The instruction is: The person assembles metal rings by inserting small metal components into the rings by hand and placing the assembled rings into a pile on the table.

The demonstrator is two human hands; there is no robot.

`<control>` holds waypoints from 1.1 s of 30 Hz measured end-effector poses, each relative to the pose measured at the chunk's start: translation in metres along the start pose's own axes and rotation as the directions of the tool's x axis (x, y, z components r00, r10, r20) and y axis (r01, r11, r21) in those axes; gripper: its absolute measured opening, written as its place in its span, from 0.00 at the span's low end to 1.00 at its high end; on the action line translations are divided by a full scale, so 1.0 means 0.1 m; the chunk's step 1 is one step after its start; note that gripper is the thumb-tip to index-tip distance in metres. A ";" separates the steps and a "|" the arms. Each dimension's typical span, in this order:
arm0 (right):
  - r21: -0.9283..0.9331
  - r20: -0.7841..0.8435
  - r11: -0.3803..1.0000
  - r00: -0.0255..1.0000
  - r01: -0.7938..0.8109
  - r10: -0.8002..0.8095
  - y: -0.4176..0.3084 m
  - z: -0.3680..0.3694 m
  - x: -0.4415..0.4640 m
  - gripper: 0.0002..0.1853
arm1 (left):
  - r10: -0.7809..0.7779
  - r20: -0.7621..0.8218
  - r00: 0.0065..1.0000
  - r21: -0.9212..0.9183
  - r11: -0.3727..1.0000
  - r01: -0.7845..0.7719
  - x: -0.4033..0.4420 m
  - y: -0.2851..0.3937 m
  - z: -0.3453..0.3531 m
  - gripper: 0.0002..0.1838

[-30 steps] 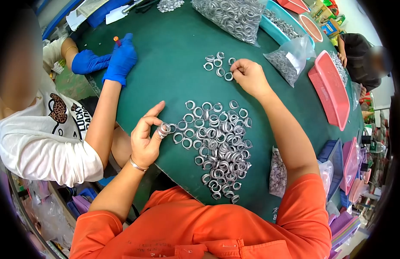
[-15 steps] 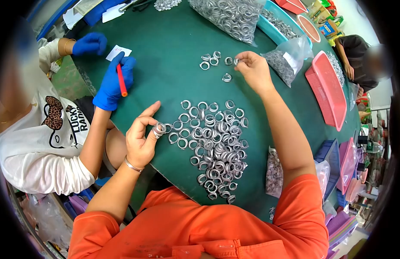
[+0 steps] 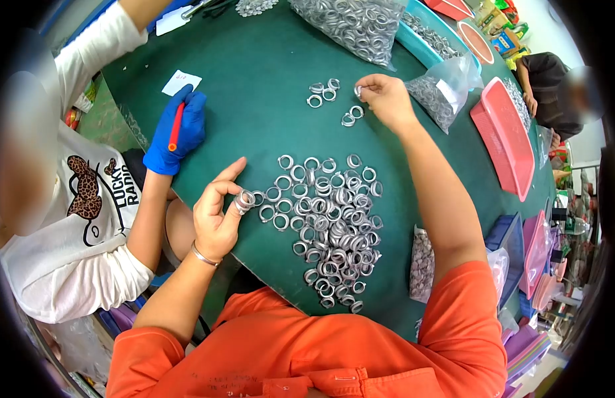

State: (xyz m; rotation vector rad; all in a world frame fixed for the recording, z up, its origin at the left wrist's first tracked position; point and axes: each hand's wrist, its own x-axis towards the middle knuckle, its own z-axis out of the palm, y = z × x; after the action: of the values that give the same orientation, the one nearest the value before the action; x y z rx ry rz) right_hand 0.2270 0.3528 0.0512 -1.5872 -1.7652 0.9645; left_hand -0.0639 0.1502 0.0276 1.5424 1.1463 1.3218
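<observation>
My left hand [image 3: 216, 215], with a bracelet at the wrist, pinches metal rings [image 3: 243, 199] between thumb and fingers at the left edge of a pile. The pile of grey metal rings [image 3: 337, 225] lies on the green table [image 3: 254, 86] in front of me. Farther out, my right hand [image 3: 385, 99] holds a metal ring [image 3: 358, 91] at its fingertips. Just below that hand two rings [image 3: 352, 116] lie close together, and a small group of rings [image 3: 322, 91] sits to their left.
At the left, a co-worker's blue-gloved hand [image 3: 178, 129] holds a red pen [image 3: 176, 126] near a paper slip [image 3: 182, 82]. Bags of rings [image 3: 354, 30], a turquoise tray [image 3: 472, 63] and a pink basket [image 3: 503, 139] stand beyond. Another person [image 3: 546, 79] is at the far right.
My right hand has moved slightly left with a ring, and a second ring now lies beside the lone one. My left hand stays put. The co-worker's other arm has reached away toward the top left.
</observation>
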 end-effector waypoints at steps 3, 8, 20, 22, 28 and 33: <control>0.384 0.184 0.906 0.976 -0.180 0.116 -0.01 -0.13 -0.06 0.08 | 0.016 -0.057 0.998 0.010 1.000 -0.016 0.03 0.04 0.04 0.09; 0.680 0.357 0.683 0.934 -0.267 0.009 -0.01 -0.21 -0.12 0.08 | 0.009 -0.054 0.998 0.001 1.000 -0.009 0.06 0.03 0.03 0.09; -0.278 0.066 0.914 0.955 0.296 -0.289 -0.13 0.12 0.06 0.12 | -0.022 0.007 1.000 0.005 1.000 0.022 0.04 0.04 -0.02 0.09; -0.391 -0.006 0.756 0.820 0.525 -0.572 -0.08 0.24 0.13 0.13 | -0.016 0.008 1.000 0.009 1.000 0.015 0.03 0.03 -0.02 0.10; -0.258 0.219 0.898 0.927 0.356 -0.305 -0.15 0.11 0.13 0.15 | -0.011 -0.010 1.000 0.022 1.000 0.011 -0.03 0.02 0.00 0.10; -0.141 0.082 0.869 0.880 0.474 -0.467 -0.03 -0.05 0.01 0.18 | 0.043 -0.078 0.996 0.043 0.998 -0.040 0.00 0.03 0.04 0.08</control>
State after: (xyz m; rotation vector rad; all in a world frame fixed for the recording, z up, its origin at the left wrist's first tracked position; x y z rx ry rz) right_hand 0.2291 0.3545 0.0558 -1.1326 -2.1679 0.6382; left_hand -0.0599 0.1494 0.0303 1.5633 1.2034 1.4060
